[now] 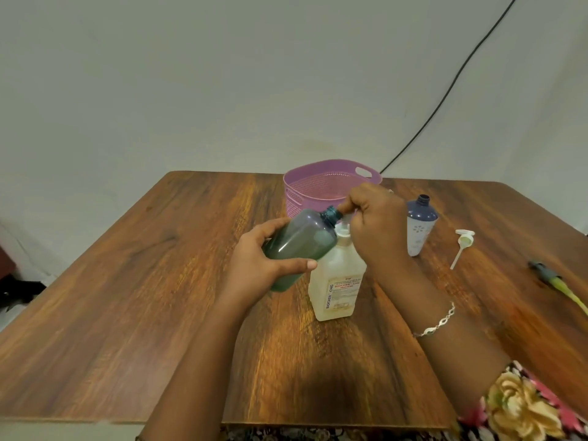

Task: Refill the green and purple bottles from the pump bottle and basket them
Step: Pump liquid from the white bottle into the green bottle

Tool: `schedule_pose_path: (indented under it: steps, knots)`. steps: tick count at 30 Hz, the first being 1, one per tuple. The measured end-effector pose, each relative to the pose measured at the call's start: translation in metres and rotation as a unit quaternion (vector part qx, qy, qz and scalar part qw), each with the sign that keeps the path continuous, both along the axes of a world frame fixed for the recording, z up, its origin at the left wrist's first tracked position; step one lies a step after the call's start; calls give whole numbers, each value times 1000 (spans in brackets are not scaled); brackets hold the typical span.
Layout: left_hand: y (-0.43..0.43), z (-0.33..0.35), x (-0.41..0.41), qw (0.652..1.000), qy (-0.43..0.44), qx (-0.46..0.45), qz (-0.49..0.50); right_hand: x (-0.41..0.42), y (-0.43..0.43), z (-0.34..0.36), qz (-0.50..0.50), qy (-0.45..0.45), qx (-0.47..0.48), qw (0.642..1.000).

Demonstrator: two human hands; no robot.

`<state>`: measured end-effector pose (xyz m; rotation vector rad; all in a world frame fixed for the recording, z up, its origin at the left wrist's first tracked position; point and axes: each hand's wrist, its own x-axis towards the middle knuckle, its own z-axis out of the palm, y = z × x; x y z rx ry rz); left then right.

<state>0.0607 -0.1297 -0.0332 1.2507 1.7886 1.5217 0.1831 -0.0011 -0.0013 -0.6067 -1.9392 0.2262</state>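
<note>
Well inside table (127, 281) edges, left hand (257, 259) grips the tilted green bottle (299, 243); right hand (375, 224) curls over the pump bottle (337, 281).

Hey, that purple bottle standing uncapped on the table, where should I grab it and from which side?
Grip the purple bottle round its wide upper body, just under the shoulder, coming from the near side. It stands upright and narrows toward its base, so a low grip would probably tip it. Its neck is open, so keep it upright.
</note>
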Motion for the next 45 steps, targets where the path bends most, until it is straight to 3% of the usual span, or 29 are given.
schedule_pose_path:
  steps: [4,7,11,16,21,38,45]
  knots:
    - [-3,-4,0,1000,-17,-1,-1,2,-6,-9,8,-22,15,1000]
    - [-2,-1,-1,1000,-16,3,-2,12,-3,13,29,-49,-108,993]
    - [-1,5,0,1000,-9,10,-6,22,9,54,145,-159,-325,921]
    - [0,5,3,1000,-17,5,-9,6,29,72,167,-249,-424,854]
    - [1,2,1,1000,-26,3,-12,4,39,61,191,-215,-504,815]
    - [2,-2,-1,999,-35,0,-29,9,28,43,147,-179,-463,855]
    - [1,8,-1,999,-35,12,-24,6,36,65,155,-213,-485,834]
